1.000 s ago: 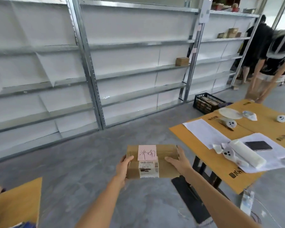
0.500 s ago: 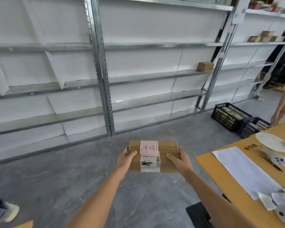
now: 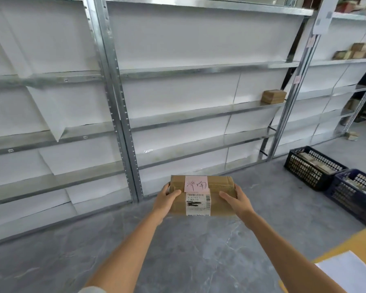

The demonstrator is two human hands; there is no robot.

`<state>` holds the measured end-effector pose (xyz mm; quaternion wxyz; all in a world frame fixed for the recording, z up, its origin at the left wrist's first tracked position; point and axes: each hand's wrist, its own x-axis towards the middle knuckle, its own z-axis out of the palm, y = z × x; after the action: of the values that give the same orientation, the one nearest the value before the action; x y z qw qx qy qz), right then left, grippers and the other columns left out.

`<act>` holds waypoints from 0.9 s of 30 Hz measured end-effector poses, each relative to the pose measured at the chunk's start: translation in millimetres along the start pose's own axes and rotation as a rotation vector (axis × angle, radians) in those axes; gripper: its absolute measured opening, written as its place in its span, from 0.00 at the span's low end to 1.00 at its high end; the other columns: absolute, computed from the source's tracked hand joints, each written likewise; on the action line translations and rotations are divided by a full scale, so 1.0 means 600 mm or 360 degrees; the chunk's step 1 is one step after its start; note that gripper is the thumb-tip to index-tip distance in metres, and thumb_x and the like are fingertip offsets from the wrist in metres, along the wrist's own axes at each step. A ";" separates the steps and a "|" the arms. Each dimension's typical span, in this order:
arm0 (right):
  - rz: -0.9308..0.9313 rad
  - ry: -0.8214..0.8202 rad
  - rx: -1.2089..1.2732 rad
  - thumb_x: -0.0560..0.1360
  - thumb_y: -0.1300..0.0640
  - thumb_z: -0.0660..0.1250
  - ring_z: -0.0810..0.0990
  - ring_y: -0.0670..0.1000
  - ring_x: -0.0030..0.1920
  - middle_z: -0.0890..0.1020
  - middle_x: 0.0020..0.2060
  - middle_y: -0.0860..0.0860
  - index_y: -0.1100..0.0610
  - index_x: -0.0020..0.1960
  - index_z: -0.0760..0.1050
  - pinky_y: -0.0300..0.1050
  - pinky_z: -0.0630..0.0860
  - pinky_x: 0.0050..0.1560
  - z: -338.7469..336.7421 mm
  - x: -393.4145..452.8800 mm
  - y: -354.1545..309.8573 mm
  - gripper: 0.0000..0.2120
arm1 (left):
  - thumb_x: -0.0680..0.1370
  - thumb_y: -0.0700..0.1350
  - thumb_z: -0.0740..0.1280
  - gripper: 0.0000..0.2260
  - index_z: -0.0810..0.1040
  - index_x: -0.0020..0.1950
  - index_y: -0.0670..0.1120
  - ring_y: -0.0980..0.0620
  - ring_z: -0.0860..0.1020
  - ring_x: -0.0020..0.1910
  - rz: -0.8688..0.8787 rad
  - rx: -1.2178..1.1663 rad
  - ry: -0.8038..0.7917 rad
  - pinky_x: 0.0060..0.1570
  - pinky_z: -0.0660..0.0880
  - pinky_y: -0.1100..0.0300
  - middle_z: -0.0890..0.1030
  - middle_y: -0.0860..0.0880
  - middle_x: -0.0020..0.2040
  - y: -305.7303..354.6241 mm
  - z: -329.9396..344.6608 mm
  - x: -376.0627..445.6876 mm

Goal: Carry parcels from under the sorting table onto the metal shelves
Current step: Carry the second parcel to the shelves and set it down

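I hold a brown cardboard parcel [image 3: 218, 188] out in front of me above the grey floor. It carries a pink handwritten note and a white barcode label. My left hand [image 3: 166, 198] grips its left end and my right hand [image 3: 236, 200] grips its right end. The metal shelves [image 3: 199, 117] stand straight ahead, several levels backed with white paper. One small brown box [image 3: 274, 96] sits on a middle shelf at the right of the central bay.
Two dark plastic crates [image 3: 313, 168] with parcels stand on the floor at the right. A corner of the yellow sorting table [image 3: 347, 244] with white paper [image 3: 347, 273] shows at the lower right. More boxes [image 3: 355, 51] sit on the far right shelf.
I have turned left and come closer to the shelves with the parcel in both hands. The table has slid out toward the right edge and the other person has left the view.
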<state>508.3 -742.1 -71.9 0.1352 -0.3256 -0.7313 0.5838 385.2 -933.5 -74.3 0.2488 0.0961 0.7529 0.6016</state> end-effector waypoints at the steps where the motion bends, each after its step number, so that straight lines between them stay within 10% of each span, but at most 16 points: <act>1: -0.0011 0.0009 -0.0011 0.75 0.54 0.68 0.74 0.51 0.55 0.76 0.59 0.52 0.54 0.71 0.66 0.44 0.70 0.55 -0.004 0.034 -0.008 0.26 | 0.79 0.47 0.64 0.20 0.68 0.71 0.51 0.51 0.78 0.48 -0.0007 -0.0002 0.0000 0.41 0.74 0.60 0.79 0.47 0.57 0.014 0.007 0.032; 15: 0.0052 0.0397 -0.0047 0.75 0.53 0.67 0.74 0.56 0.64 0.73 0.66 0.57 0.55 0.75 0.58 0.45 0.72 0.58 -0.091 0.467 -0.084 0.32 | 0.79 0.51 0.62 0.26 0.60 0.77 0.54 0.43 0.72 0.67 0.0158 0.0275 -0.0079 0.61 0.70 0.55 0.72 0.47 0.72 0.200 0.190 0.493; 27: 0.0157 0.0812 0.0010 0.74 0.53 0.68 0.74 0.54 0.63 0.74 0.66 0.55 0.54 0.75 0.59 0.45 0.71 0.60 -0.294 0.794 -0.133 0.33 | 0.80 0.49 0.61 0.26 0.60 0.77 0.51 0.45 0.72 0.66 0.0282 0.0358 -0.0446 0.54 0.67 0.59 0.71 0.46 0.72 0.367 0.451 0.839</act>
<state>227.0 -313.6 -33.9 0.2876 -0.4972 -0.6550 0.4910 51.9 -421.2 -35.9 0.2849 0.2720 0.7620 0.5140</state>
